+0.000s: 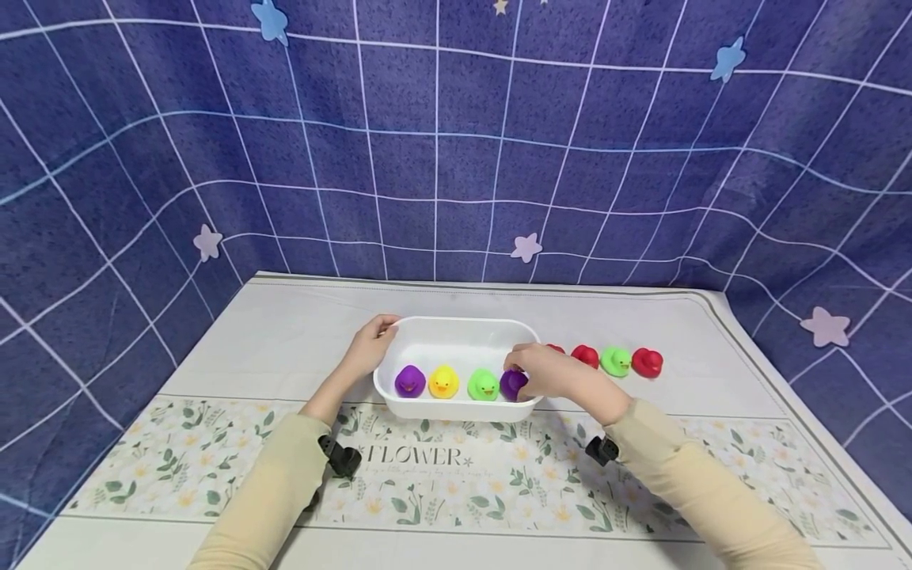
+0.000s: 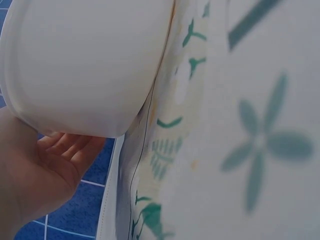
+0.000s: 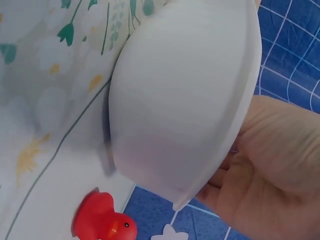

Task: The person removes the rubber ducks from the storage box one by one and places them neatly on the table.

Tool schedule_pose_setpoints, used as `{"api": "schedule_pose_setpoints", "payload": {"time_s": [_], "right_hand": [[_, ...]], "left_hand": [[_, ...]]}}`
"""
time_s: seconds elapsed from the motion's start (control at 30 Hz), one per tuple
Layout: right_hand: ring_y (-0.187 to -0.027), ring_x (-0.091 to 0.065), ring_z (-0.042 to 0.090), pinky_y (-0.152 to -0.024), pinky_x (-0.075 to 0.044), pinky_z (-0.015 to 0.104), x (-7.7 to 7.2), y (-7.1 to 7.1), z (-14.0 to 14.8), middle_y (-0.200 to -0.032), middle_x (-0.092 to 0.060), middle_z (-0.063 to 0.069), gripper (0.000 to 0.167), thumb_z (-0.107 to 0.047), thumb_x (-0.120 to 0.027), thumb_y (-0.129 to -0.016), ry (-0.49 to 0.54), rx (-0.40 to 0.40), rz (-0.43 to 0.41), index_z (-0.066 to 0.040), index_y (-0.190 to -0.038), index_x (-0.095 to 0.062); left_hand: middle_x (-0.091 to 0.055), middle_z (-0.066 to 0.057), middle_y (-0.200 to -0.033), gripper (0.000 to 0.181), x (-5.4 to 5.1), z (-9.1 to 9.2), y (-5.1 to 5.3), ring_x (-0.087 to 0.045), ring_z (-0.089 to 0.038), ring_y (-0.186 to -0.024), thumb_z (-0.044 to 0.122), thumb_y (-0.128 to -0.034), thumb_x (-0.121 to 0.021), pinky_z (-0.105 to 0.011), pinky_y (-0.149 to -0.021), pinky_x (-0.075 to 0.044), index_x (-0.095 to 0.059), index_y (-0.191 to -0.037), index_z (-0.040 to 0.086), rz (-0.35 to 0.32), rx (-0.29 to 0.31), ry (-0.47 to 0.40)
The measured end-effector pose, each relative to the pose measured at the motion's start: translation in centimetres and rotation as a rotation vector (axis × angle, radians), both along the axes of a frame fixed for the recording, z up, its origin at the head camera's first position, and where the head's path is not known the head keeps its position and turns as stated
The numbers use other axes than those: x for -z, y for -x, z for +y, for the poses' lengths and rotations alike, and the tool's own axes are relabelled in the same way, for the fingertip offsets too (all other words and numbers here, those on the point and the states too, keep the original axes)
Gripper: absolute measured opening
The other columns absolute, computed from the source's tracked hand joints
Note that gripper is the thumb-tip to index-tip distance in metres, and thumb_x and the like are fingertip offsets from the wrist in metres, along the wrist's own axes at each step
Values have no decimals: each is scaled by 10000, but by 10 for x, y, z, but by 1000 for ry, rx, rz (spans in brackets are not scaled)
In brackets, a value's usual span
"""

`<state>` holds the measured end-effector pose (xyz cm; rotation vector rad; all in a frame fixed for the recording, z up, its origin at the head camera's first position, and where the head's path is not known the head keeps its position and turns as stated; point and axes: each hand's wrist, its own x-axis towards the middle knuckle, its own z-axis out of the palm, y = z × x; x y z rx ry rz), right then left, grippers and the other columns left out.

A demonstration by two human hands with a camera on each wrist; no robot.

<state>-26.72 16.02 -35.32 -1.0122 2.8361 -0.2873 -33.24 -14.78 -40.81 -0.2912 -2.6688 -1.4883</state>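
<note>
A white plastic tub [image 1: 456, 411] stands on the table, with a row of rubber ducks along its near side. From the left these are a purple duck [image 1: 409, 381], a yellow duck [image 1: 444, 382], a green duck [image 1: 484, 385] and a second purple duck [image 1: 513, 385]. My left hand [image 1: 374, 345] holds the tub's left end by the rim; the left wrist view shows its fingers along the outside wall. Reaching over the right rim, my right hand [image 1: 549, 370] grips the second purple duck, partly covering it. The tub's wall hides those fingertips in the right wrist view.
Right of the tub, in a row, are a red duck [image 1: 585, 356], a green duck [image 1: 616, 361] and another red duck [image 1: 647, 362]. One more red duck [image 1: 555, 348] shows partly behind my right hand. A blue star-patterned curtain [image 1: 456, 158] hangs behind the flower-print tablecloth [image 1: 456, 507].
</note>
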Motion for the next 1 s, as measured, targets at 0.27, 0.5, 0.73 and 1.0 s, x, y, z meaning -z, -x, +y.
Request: {"api": "schedule_pose_setpoints", "payload": {"time_s": [0.27, 0.5, 0.73, 1.0], "right_hand": [[-780, -532, 110, -681, -465, 219, 3, 0, 2, -897, -614, 28, 243, -102, -773, -737, 45, 1, 44, -54, -951, -668], [-851, -624, 163, -734, -540, 280, 9, 0, 11, -955, -645, 65, 316, -172, -765, -776, 182, -81, 104, -21, -1042, -688], [-883, -628, 174, -773, -548, 359, 10, -3, 17, -1006, -670, 68, 418, -235, -746, -799, 293, -68, 103, -5, -1136, -655], [-799, -611, 147, -692, -539, 282, 6, -9, 23, -1031, -678, 35, 344, -205, -727, -819, 351, -34, 128, -56, -1122, -660]], "left_hand": [[-563, -219, -1257, 336, -1, 2, -1, -548, -343, -1141, 167, -1001, -421, -442, -968, -466, -502, -1287, 9, 1, -5, -21], [-562, -222, -1258, 333, 0, 1, -1, -546, -343, -1141, 162, -1001, -420, -440, -968, -467, -502, -1282, 4, -4, -10, -17], [-566, -220, -1254, 334, 1, 2, 0, -547, -341, -1141, 169, -1000, -425, -437, -970, -466, -508, -1277, 4, 2, -10, -19], [-566, -233, -1240, 338, 1, 1, 1, -543, -346, -1140, 158, -999, -420, -443, -973, -462, -500, -1281, -11, 4, -7, -21]]}}
